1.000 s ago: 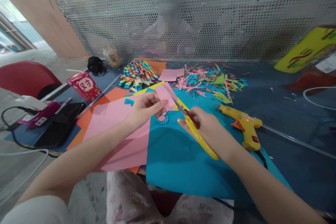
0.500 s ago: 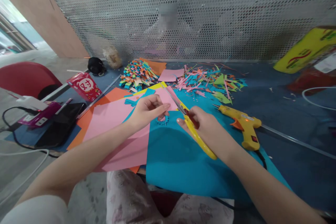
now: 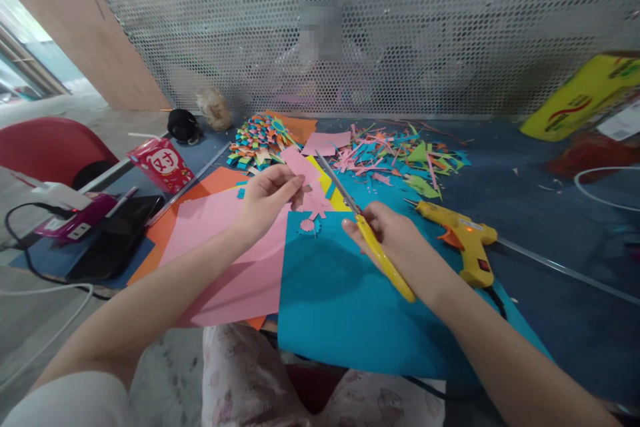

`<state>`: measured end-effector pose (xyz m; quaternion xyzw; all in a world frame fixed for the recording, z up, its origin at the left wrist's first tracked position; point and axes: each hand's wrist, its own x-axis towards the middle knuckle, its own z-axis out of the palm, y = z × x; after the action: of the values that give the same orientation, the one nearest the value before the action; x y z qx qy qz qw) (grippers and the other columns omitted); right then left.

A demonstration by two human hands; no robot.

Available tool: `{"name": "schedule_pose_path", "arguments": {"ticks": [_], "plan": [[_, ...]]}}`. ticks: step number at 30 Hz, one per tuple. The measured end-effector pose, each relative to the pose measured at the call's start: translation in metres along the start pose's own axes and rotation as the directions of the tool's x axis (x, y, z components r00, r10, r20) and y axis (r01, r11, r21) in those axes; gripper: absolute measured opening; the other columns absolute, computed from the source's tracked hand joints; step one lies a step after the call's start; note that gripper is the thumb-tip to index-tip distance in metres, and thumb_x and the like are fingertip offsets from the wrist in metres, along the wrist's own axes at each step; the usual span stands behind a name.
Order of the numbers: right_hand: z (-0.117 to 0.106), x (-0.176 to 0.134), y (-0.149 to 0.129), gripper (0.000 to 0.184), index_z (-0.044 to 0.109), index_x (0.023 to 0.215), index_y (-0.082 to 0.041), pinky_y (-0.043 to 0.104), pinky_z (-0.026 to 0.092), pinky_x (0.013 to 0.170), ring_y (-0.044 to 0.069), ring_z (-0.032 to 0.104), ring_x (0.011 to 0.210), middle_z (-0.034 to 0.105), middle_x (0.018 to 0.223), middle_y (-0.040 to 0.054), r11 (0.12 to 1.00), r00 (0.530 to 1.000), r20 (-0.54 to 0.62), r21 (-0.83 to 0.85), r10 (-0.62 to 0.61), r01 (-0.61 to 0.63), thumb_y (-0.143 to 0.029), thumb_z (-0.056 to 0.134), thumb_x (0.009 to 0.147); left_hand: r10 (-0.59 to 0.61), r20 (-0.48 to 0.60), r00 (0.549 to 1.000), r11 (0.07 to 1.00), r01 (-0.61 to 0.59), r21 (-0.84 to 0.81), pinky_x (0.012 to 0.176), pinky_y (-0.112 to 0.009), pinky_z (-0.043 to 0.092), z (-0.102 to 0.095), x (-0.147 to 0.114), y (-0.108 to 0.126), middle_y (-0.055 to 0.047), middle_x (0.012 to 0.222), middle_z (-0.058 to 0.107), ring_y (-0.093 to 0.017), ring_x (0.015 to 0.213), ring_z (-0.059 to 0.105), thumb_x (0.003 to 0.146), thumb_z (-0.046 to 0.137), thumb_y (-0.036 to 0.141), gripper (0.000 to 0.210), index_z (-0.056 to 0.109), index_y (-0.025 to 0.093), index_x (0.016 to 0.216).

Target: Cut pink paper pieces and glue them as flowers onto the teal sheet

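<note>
My left hand (image 3: 273, 197) is pinched closed over the pink paper sheet. A strip of pink paper (image 3: 299, 163) stands out beyond its fingers; their grip on it is partly hidden. My right hand (image 3: 385, 233) grips the yellow handles of a pair of scissors (image 3: 373, 247). The blades point up and left, slightly apart from the strip. Between the hands, a small round paper cutout (image 3: 309, 226), pink in the middle with a blue notched rim, rests at the corner of a blue sheet (image 3: 330, 300). Small pink scraps (image 3: 316, 205) lie just above it.
A yellow glue gun (image 3: 465, 233) with a lit light lies right of my right hand. Behind are a heap of folded coloured pieces (image 3: 257, 140) and paper scraps (image 3: 395, 153). To the left are a red drink carton (image 3: 163, 163), a phone (image 3: 117, 233) and a power strip (image 3: 77, 223).
My left hand has moved slightly left and up, and the pink strip now stands out above its fingers. The round cutout is more exposed. The scissors have shifted very little.
</note>
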<state>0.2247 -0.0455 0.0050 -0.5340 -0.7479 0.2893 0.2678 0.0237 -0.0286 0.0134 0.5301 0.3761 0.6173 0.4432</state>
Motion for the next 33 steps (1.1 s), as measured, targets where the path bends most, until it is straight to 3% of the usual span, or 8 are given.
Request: {"name": "schedule_pose_path", "arguments": {"ticks": [8, 19, 28, 33], "plan": [[-0.0033, -0.0015, -0.0038, 0.042, 0.038, 0.076, -0.024, 0.025, 0.032, 0.048, 0.015, 0.050, 0.054, 0.054, 0.062, -0.0018, 0.998, 0.995, 0.089, -0.043, 0.054, -0.050, -0.065, 0.049, 0.076, 0.107, -0.107, 0.989, 0.994, -0.102, 0.047, 0.041, -0.019, 0.039, -0.0048, 0.0038, 0.0000, 0.005, 0.052, 0.058, -0.004, 0.040, 0.048, 0.070, 0.073, 0.034, 0.030, 0.049, 0.017, 0.064], [-0.0022, -0.0020, -0.0065, 0.043, 0.041, 0.073, -0.023, 0.025, 0.029, 0.047, 0.013, 0.046, 0.050, 0.049, 0.058, -0.0032, 0.997, 0.997, 0.071, -0.076, 0.012, -0.006, -0.065, 0.049, 0.075, 0.070, -0.070, 0.995, 0.997, -0.069, 0.019, 0.039, -0.018, 0.041, -0.0015, 0.0024, 0.0026, 0.005, 0.053, 0.057, -0.005, 0.040, 0.051, 0.065, 0.076, 0.037, 0.033, 0.051, 0.016, 0.063], [-0.0013, -0.0031, -0.0070, 0.042, 0.040, 0.072, -0.023, 0.025, 0.029, 0.046, 0.013, 0.045, 0.050, 0.049, 0.059, -0.0027, 0.996, 0.997, 0.069, -0.083, 0.018, -0.013, -0.064, 0.049, 0.075, 0.150, -0.080, 0.985, 0.986, -0.143, 0.091, 0.038, -0.017, 0.040, -0.0013, 0.0002, 0.0028, 0.007, 0.051, 0.057, -0.004, 0.039, 0.050, 0.067, 0.075, 0.035, 0.029, 0.054, 0.017, 0.074], [0.0002, -0.0032, -0.0061, 0.042, 0.041, 0.073, -0.023, 0.024, 0.030, 0.046, 0.013, 0.045, 0.049, 0.048, 0.058, -0.0035, 0.997, 0.998, 0.066, -0.074, 0.014, -0.009, -0.064, 0.049, 0.075, 0.146, -0.036, 0.989, 0.986, -0.142, 0.087, 0.038, -0.017, 0.042, 0.0007, -0.0034, 0.0051, 0.003, 0.057, 0.063, -0.006, 0.043, 0.055, 0.070, 0.073, 0.037, 0.029, 0.054, 0.016, 0.072]]}}
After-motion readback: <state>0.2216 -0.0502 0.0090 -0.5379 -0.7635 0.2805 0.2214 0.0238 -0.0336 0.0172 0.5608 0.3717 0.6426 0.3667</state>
